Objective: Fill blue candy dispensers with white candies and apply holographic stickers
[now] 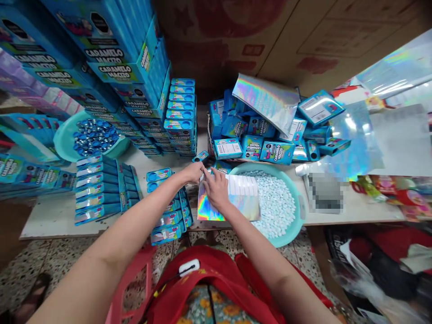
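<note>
My left hand [195,173] is closed, its fingertips meeting the fingers of my right hand; anything pinched there is too small to make out. My right hand [216,190] rests over a shiny rainbow-silver sheet [211,210] with its fingers apart. Rows of pale labels [243,185] show on the sheet, whose right part overlaps a turquoise basin [301,209] of small pale wrapped pieces [275,202]. Just beyond my left hand lies a small blue box [201,156], touching or nearly touching it.
Tall stacks of blue boxes [114,72] stand at the back left, beside a basin of blue pieces [94,137]. Flat blue packs [164,202] lie left of the sheet. Behind it is a heap of blue boxes [251,146]. A red stool [135,283] stands below the table.
</note>
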### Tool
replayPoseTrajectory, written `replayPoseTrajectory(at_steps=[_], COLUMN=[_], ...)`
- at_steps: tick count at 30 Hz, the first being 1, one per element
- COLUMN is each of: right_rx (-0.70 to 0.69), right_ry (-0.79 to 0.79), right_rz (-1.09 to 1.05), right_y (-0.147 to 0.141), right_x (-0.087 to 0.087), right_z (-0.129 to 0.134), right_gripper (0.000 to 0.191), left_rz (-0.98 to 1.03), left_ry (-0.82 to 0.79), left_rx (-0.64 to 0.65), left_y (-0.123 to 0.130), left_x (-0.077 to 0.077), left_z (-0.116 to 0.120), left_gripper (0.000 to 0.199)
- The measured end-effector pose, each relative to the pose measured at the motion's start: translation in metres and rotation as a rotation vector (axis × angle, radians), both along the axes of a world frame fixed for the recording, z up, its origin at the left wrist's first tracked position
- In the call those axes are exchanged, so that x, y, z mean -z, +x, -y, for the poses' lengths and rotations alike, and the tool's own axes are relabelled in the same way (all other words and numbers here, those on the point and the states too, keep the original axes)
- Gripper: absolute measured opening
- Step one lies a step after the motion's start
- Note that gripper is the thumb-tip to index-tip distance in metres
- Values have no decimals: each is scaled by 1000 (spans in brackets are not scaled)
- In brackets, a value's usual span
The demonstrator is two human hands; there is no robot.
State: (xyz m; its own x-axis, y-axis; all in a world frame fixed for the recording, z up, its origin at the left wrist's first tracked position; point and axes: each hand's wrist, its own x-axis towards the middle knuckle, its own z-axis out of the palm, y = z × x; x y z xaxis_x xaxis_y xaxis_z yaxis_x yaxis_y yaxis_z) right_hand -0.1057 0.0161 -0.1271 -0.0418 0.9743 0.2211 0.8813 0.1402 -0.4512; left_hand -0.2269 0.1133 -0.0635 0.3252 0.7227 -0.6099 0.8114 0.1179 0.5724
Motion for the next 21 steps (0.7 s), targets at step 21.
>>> replayPoseTrajectory(at_steps=[21], right_rx=[91], right_ry=[202], right_rz=[-362], right_y=[7], right_x=[-58], right_z=[41], right_gripper=[10], left_rz=[-17], left_ry=[181], left_rx=[14], left_y=[1], left_x=[1], left_z=[5], left_gripper=[28])
